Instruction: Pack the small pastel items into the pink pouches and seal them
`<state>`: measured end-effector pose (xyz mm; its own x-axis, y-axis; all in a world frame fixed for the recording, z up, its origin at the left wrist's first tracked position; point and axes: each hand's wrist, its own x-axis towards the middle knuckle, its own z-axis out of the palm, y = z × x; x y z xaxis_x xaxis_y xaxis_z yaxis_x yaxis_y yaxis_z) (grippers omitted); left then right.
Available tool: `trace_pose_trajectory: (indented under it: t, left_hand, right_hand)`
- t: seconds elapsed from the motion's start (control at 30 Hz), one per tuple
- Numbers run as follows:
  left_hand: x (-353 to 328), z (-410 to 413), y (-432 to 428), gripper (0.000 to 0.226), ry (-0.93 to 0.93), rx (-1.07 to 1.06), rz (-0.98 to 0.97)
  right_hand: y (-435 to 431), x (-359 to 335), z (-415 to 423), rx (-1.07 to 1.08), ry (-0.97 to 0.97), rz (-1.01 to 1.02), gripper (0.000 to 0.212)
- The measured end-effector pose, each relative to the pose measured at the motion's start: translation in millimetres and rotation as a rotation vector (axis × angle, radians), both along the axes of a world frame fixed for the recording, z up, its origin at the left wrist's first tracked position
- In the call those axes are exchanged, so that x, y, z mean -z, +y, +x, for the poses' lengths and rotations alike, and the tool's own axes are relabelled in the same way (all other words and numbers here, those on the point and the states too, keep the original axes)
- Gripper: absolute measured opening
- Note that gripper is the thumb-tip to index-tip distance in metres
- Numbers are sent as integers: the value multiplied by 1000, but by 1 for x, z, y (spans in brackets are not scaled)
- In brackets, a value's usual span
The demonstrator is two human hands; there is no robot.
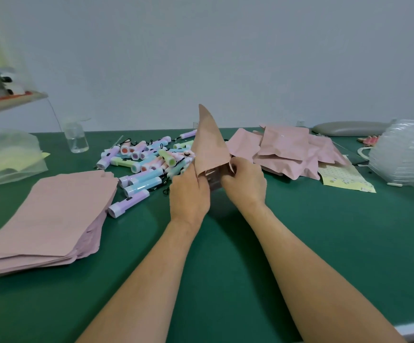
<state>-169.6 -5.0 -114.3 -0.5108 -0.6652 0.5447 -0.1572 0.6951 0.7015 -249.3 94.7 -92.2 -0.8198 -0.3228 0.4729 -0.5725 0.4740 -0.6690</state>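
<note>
I hold one pink pouch point(208, 142) upright above the green table point(225, 243), its mouth facing down toward me. My left hand point(188, 191) grips the pouch's left edge near the mouth. My right hand point(244, 180) pinches the right side of the mouth, where a pale item shows partly inside. A pile of small pastel flashlights point(144, 159) with black cords lies just behind my left hand. A stack of flat empty pink pouches point(50, 214) sits at the left. Several filled pink pouches point(290, 149) are heaped at the right.
A clear bottle point(76, 137) stands at the back left beside a clear plastic bag point(5, 154). At the right lie a yellow patterned sheet point(344, 177), a stack of clear plastic packaging point(406, 154) and a grey oblong object point(349, 128). A shelf point(8, 95) juts in at far left.
</note>
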Motion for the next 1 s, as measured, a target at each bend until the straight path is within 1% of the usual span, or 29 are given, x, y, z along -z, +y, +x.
trace_pose_trajectory:
  t: [0.03, 0.1, 0.17, 0.23, 0.27, 0.3, 0.37, 0.43, 0.5, 0.53, 0.6, 0.63, 0.7, 0.77, 0.8, 0.9, 0.93, 1.0]
  left_hand:
    - [0, 0, 0, 22, 55, -26, 31]
    - [-1, 0, 1, 23, 113, -9, 98]
    - [0, 0, 4, 25, 125, 88, 152]
    - [1, 2, 6, 30, 113, 179, 174]
    - [2, 2, 7, 34, 95, 198, 192]
    - [2, 2, 8, 38, 79, 200, 222]
    - [2, 2, 9, 45, 61, 151, 262]
    - [1, 3, 8, 50, 81, 83, 296]
    - [0, 4, 7, 51, 111, 61, 327]
    - [0, 4, 7, 47, 121, 69, 329]
    - [1, 3, 4, 31, 111, 68, 279]
    - [0, 4, 3, 29, 98, 56, 246]
    - [2, 3, 0, 35, 67, 47, 227]
    - [3, 0, -1, 39, 55, 29, 277]
    - [3, -1, -1, 37, 71, 0, 316]
    - [3, -3, 0, 28, 183, -85, 423]
    - [3, -3, 0, 29, 208, -92, 444]
    - [3, -4, 0, 29, 224, -67, 483]
  right_hand:
    - [3, 0, -3, 19, -12, 3, 6]
    - [5, -1, -4, 38, -43, -2, 10]
    - [3, -1, -2, 16, -87, -15, 19]
    - [0, -4, -1, -54, -204, -79, 32]
    - [-1, -5, 0, -96, -263, -108, 34]
    - [-2, -4, 1, -131, -285, -120, 28]
    - [-7, -2, 5, -135, -215, -48, 7]
    - [-12, 2, 13, -96, -85, 35, 27]
    - [-17, 5, 18, -82, 37, 54, 36]
    - [-18, 4, 19, -84, 77, 47, 39]
    - [-19, 4, 18, -90, 109, 34, 43]
    - [-19, 4, 17, -90, 112, 31, 43]
    - [-17, 4, 15, -94, 101, -10, 38]
    - [-14, 6, 13, -99, 106, -47, 30]
    - [-14, 6, 13, -91, 96, -45, 24]
    - [-16, 9, 10, -46, -31, 11, 10]
    - [-16, 10, 9, -43, -80, 25, 9]
    - [-16, 12, 8, -71, -102, 29, 15]
